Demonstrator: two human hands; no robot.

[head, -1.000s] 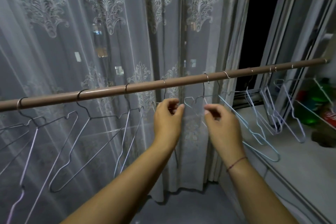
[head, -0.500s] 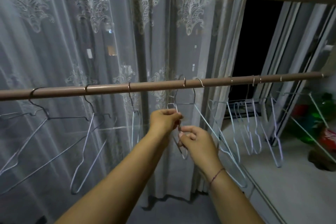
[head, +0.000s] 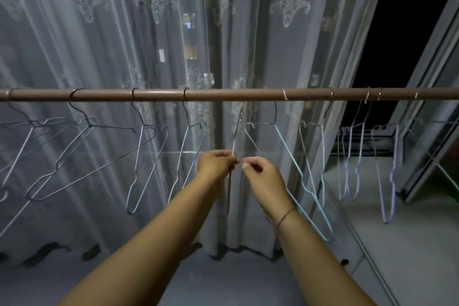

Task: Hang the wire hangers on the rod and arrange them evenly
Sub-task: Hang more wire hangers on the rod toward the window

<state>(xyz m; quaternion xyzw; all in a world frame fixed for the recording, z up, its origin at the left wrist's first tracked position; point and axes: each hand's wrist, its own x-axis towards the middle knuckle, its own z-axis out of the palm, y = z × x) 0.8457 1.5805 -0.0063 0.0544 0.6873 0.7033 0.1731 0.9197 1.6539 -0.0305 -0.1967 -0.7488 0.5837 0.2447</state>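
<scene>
**Below the rod's middle: one hanger held edge-on**

Under the middle of the rod (head: 223, 94), which runs level from left to right, a thin grey wire hanger (head: 235, 134) is held nearly upright. Its long axis runs up and down with a slight lean to the right at the top. It is turned edge-on, so it reads as a single line. Its hook end points up and sits just below the rod, not over it.

The left hand (head: 217, 164) pinches the wire partway down, with the fingers (head: 232, 160) curled round it. The right hand (head: 263, 176) has curled fingers whose tips are just beside the wire. Whether they grip it cannot be told. A thin cord bracelet (head: 285, 216) circles the right wrist.

Four hangers hang spaced apart toward the rod's left end, one of them a dark hanger (head: 104, 171). Just right of the hands hangs a pale blue hanger (head: 289, 155), and more crowd close together toward the rod's right end. A lace curtain (head: 99, 45) hangs behind the rod, and a window frame (head: 434, 82) stands at the right.
</scene>
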